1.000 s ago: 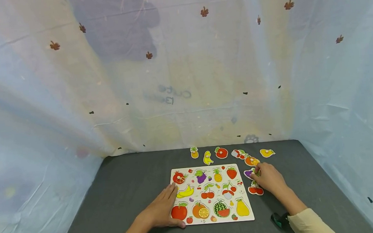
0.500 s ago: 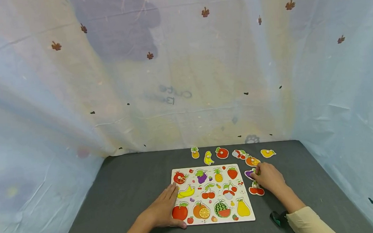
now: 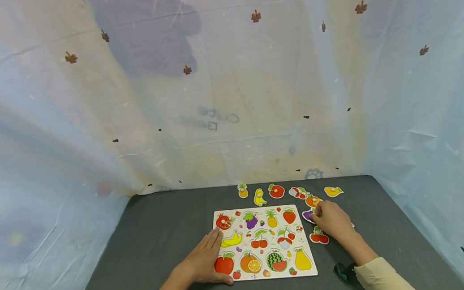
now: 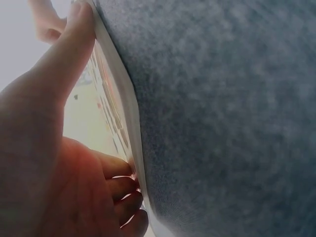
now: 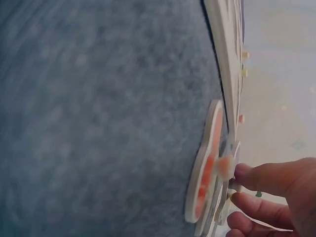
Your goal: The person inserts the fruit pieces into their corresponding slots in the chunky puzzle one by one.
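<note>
A white fruit puzzle board (image 3: 261, 211) lies on the dark table, fruit pictures facing up. My left hand (image 3: 203, 260) rests along its left side, fingers spread over the edge and thumb at the near corner. To the right of the board, my right hand (image 3: 335, 221) pinches a purple grape puzzle piece (image 3: 307, 216) between thumb and forefinger; the fingers cover part of it. Just nearer to me is a cherry piece (image 3: 319, 237), whose red knob (image 5: 225, 167) shows in the right wrist view. An orange piece (image 3: 311, 200) lies beyond the fingertips.
Along the back lie pineapple (image 3: 242, 191), banana (image 3: 259, 197), red fruit (image 3: 276, 191), red-and-white cherry (image 3: 298, 192) and yellow pear (image 3: 333, 192) pieces. A dark object (image 3: 343, 272) sits by the right wrist. A pale patterned curtain (image 3: 232, 154) encloses the table.
My right hand has shifted slightly left, with the grape piece moving a little the same way. A white edge now shows beside the right wrist. The left hand stays on the board.
</note>
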`<state>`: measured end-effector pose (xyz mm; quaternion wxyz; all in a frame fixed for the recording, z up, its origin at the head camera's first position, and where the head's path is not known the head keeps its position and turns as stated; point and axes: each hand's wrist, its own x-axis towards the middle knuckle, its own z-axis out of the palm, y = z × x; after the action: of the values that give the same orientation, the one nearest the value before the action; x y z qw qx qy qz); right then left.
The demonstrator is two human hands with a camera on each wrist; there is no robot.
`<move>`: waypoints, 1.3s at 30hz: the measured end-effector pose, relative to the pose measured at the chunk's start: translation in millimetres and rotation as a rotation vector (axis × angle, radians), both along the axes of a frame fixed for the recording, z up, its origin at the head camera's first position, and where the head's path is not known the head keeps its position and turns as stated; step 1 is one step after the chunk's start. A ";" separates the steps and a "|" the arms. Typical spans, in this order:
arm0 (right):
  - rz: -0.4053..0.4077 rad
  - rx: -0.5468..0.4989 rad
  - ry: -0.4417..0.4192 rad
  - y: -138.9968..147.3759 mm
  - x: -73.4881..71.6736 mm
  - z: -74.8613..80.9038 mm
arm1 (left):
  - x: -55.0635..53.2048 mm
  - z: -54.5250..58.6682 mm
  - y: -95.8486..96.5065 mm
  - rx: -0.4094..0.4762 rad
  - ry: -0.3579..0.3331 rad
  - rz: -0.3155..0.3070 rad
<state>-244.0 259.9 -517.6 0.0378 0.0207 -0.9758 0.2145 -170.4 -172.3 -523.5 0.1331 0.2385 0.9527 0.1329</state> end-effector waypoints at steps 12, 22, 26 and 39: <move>0.078 -0.019 0.127 -24.0 0.7 8.5 | -0.6 2.5 2.7 -0.013 0.004 -0.012; 0.145 -0.054 0.137 -44.4 0.1 12.5 | -2.6 4.0 2.5 -0.011 -0.040 -0.006; 0.168 -0.080 0.134 -51.8 -1.4 12.8 | -1.8 5.4 3.9 -0.018 -0.042 0.008; 0.250 -0.143 0.118 -79.2 -6.9 10.3 | 0.4 5.1 6.5 -0.016 -0.031 0.025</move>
<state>-250.9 180.8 -507.3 0.0693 0.1516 -0.9439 0.2851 -170.0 -165.8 -518.4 0.1483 0.2233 0.9545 0.1304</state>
